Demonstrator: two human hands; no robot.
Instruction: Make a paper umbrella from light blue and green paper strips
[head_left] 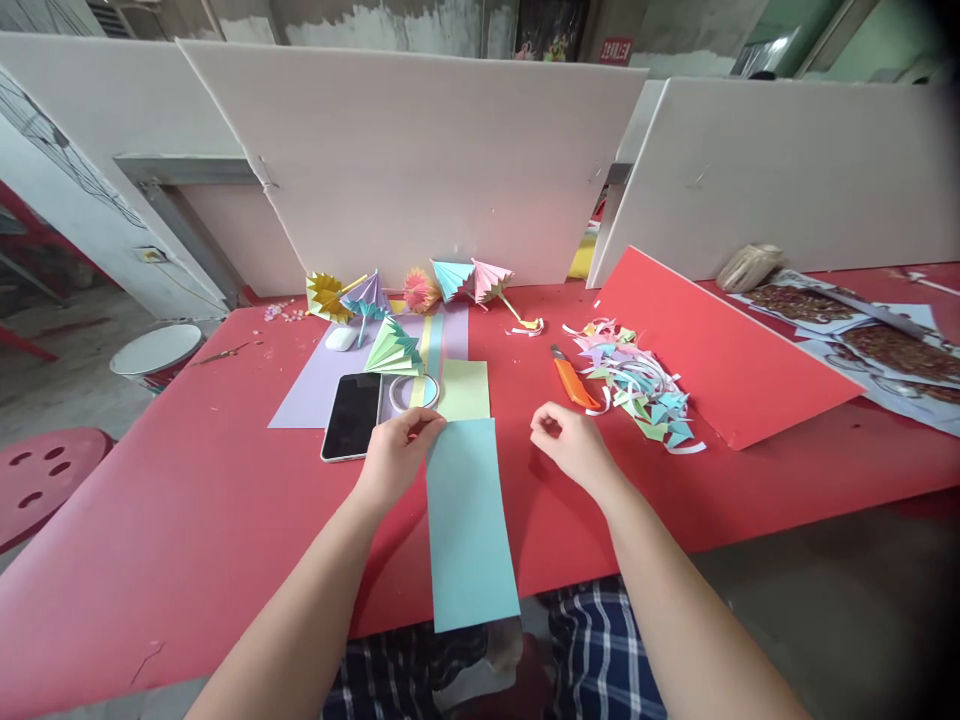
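A long sheet of light blue paper [469, 520] hangs partly over the front edge of the table. Its upper left corner is pinched between the thumb and fingers of my left hand [399, 450]. To the right of the sheet, apart from it, my right hand [574, 445] is held above the table with its fingers curled together and nothing visible in them. A pale green sheet [465, 388] lies just behind the blue one. Beside my left hand are a black-screened phone [352, 415] and a roll of tape [415, 393]. An orange utility knife [574, 380] lies beyond my right hand.
Several folded paper umbrellas [394, 347] stand at the back, near lilac paper [304, 395]. Paper scraps [645, 380] are heaped right of the knife, beside a tilted red board [720, 350]. White panels [420, 160] close off the red table's [225, 500] far side.
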